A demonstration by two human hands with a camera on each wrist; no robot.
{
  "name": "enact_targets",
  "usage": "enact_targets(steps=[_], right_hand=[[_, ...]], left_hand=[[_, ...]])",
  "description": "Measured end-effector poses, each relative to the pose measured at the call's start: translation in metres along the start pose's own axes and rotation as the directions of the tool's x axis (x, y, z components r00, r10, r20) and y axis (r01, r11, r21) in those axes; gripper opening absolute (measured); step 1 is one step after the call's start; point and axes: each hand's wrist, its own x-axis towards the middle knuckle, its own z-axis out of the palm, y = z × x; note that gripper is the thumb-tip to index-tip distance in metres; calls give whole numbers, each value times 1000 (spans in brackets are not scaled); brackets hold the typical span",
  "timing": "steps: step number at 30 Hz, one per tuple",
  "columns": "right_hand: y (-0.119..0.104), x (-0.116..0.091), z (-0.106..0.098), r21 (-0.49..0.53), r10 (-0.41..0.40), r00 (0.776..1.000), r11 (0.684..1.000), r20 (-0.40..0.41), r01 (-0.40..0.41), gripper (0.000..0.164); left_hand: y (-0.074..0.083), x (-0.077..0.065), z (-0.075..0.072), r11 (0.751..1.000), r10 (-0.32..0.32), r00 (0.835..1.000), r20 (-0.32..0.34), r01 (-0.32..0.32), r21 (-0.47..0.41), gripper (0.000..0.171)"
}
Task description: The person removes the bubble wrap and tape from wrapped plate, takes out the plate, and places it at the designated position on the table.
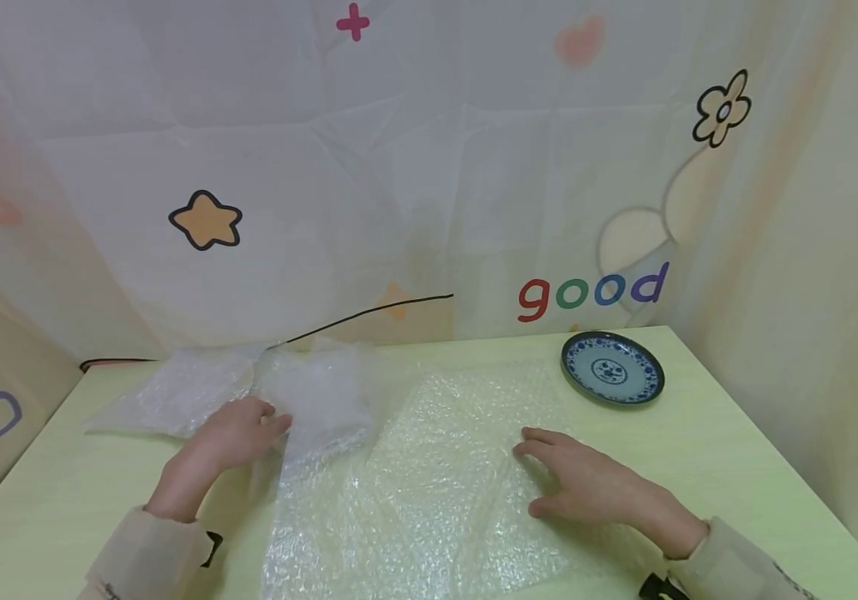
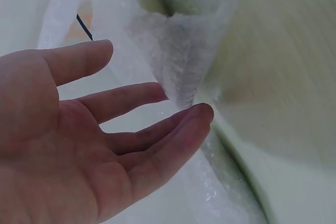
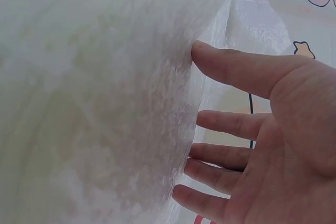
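A clear sheet of bubble wrap (image 1: 429, 475) lies spread over the middle of the table, with a bunched, whiter part (image 1: 324, 396) at its upper left. My left hand (image 1: 237, 433) is at that bunched part's left edge. In the left wrist view its fingers (image 2: 173, 140) are apart and only slightly bent, close to a hanging flap of the wrap (image 2: 173, 51). Over the sheet's right side is my right hand (image 1: 586, 483). The right wrist view shows its straight, spread fingers (image 3: 226, 124) with their tips touching or very near the wrap (image 3: 131, 103).
A blue-and-white patterned plate (image 1: 612, 368) with a dark rim sits at the table's back right. More bubble wrap (image 1: 189, 387) lies at the back left. A printed cloth (image 1: 429, 192) hangs behind the pale green table (image 1: 706, 467).
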Motion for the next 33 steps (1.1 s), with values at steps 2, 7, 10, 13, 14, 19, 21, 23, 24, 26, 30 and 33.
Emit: enact_targets(steps=[2,7,10,13,14,19,21,23,24,26,30,33], right_hand=[[0,0,0,-3,-4,1000,1000,-3,4,65],[1,-1,0,-1,-3,1000,1000,-3,3,65],[1,-1,0,3,-2,1000,1000,-3,2,65],[1,-1,0,5,-5,1000,1000,-5,5,66],[1,-1,0,4,-8,1000,1000,-5,8,66],[1,-1,0,0,-15,1000,1000,-7,15,66],[1,-1,0,1,-13,1000,1000,-7,13,66],[1,-1,0,3,-10,1000,1000,-5,10,66],[1,-1,0,4,-9,1000,1000,-4,9,66],[1,-1,0,9,-6,1000,1000,-3,6,66],[1,0,0,16,-1,1000,1000,0,1,65],[1,0,1,18,4,1000,1000,1,-4,66]], left_hand=[[1,0,-1,999,-14,1000,-11,14,29,47],[1,-4,-3,998,-41,998,-40,43,38,32],[0,-8,-4,997,-71,997,-43,72,23,31],[-1,-9,-7,995,-97,994,-51,99,30,34],[-2,-9,-8,994,-107,993,-56,109,29,35],[-9,-6,-9,992,-129,987,-93,130,5,43],[-11,-4,-9,992,-126,987,-99,126,-9,50],[-13,-2,-9,992,-123,987,-101,121,-25,57],[-13,-2,-9,993,-119,988,-101,117,-27,59],[-15,0,-9,994,-112,989,-101,110,-30,62],[-17,4,-8,994,-110,989,-100,107,-38,63],[-18,5,-7,991,-129,988,-91,123,-60,67]])
